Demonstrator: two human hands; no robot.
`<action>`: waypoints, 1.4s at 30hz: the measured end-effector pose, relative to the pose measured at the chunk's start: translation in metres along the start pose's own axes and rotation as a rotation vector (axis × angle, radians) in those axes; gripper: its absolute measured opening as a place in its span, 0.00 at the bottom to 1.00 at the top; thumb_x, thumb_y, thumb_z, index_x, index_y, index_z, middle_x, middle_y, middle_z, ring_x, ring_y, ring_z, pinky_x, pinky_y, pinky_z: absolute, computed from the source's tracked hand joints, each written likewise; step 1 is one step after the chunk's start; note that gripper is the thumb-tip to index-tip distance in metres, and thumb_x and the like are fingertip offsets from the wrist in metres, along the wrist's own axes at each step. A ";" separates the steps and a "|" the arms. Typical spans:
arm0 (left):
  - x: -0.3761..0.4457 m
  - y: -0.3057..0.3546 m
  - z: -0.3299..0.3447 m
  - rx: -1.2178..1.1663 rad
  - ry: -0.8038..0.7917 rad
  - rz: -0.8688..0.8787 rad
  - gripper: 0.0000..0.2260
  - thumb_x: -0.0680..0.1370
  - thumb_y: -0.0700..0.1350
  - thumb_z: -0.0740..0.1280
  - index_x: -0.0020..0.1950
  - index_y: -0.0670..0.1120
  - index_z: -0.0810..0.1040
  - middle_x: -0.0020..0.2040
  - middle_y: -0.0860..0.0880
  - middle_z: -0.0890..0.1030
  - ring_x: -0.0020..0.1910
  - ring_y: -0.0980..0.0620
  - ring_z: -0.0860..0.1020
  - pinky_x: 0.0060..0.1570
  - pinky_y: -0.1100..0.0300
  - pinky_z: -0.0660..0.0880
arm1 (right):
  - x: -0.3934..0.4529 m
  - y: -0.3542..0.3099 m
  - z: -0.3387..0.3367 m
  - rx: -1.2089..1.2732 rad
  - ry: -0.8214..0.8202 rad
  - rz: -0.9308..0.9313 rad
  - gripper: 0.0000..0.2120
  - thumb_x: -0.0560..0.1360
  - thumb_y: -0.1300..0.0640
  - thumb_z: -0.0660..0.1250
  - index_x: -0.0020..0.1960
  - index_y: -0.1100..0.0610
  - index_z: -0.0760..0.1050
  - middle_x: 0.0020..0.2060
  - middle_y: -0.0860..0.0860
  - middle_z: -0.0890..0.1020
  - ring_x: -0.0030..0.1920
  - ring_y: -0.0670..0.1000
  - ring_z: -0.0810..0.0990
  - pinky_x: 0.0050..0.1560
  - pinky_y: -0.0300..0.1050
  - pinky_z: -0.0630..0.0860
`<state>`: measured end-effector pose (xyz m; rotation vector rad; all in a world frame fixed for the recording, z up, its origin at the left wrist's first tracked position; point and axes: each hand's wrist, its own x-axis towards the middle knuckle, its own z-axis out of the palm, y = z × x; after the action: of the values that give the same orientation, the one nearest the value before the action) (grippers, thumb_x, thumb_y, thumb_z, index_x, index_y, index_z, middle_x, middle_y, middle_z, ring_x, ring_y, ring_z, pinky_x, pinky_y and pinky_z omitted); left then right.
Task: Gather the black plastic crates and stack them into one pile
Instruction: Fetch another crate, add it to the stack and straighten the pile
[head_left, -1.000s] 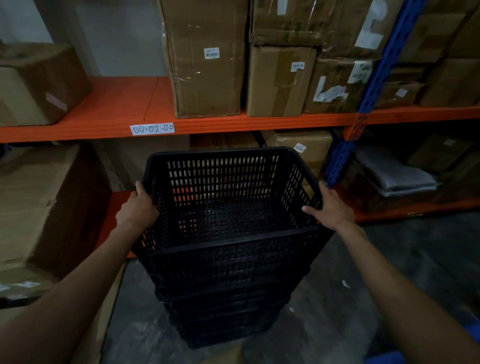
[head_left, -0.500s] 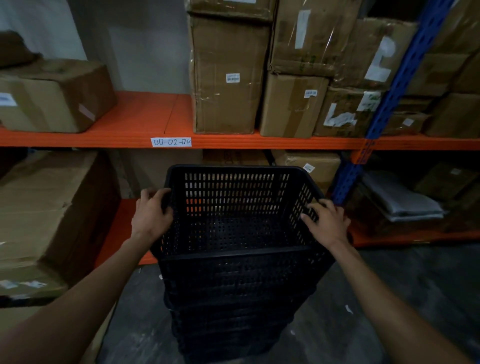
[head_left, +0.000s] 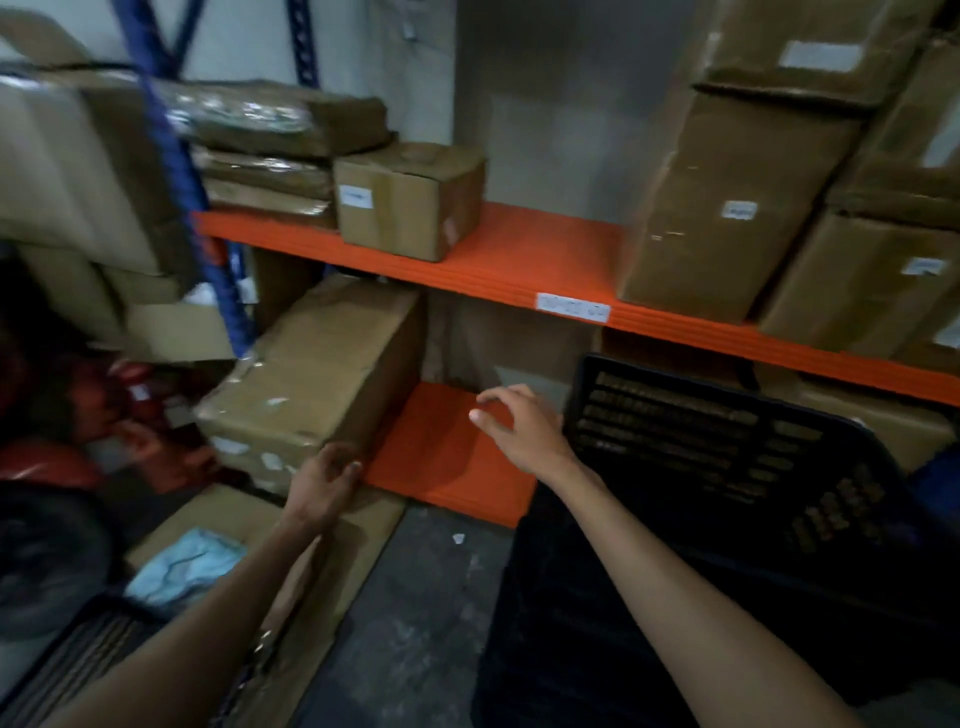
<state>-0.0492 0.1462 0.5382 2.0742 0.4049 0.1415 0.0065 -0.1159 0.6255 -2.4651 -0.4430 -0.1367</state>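
Both hands (head_left: 324, 480) empty (fingers loosely spread), off crates (head_left: 727, 467)

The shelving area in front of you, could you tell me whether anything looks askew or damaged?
Yes. The box on the lower shelf sits tilted, with scuffed, torn patches on its face. Flattened cardboard and blue-white wrapping lie loose on the floor. The crate stack looks intact.

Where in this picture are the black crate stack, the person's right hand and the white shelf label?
black crate stack (head_left: 727, 441): head view, slotted wall of the top crate.
right hand (head_left: 524, 428): head view, back of the hand, empty and open.
white shelf label (head_left: 572, 305): head view, its middle, on the orange shelf edge.
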 end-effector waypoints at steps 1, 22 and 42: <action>-0.001 -0.020 -0.019 0.006 0.002 -0.026 0.12 0.78 0.41 0.66 0.62 0.43 0.77 0.50 0.41 0.82 0.52 0.39 0.81 0.46 0.54 0.75 | 0.007 -0.020 0.020 0.010 -0.036 -0.024 0.16 0.75 0.40 0.63 0.58 0.46 0.77 0.59 0.50 0.77 0.63 0.54 0.74 0.65 0.54 0.66; -0.132 -0.360 -0.261 -0.180 0.195 -0.846 0.14 0.80 0.41 0.63 0.59 0.33 0.77 0.46 0.40 0.77 0.42 0.46 0.74 0.42 0.55 0.71 | 0.002 -0.266 0.433 0.083 -1.023 -0.081 0.24 0.76 0.40 0.62 0.65 0.54 0.68 0.55 0.54 0.79 0.54 0.55 0.78 0.57 0.53 0.75; -0.121 -0.773 -0.137 -0.301 0.462 -1.322 0.23 0.78 0.41 0.65 0.72 0.39 0.65 0.66 0.35 0.75 0.65 0.37 0.75 0.63 0.48 0.72 | 0.040 -0.115 0.907 -0.256 -1.040 0.015 0.46 0.74 0.44 0.67 0.78 0.48 0.38 0.79 0.55 0.44 0.77 0.63 0.50 0.74 0.61 0.54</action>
<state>-0.3750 0.5761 -0.0454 1.1257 1.7969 -0.1190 -0.0028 0.5250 -0.0273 -2.6101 -0.8585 1.2029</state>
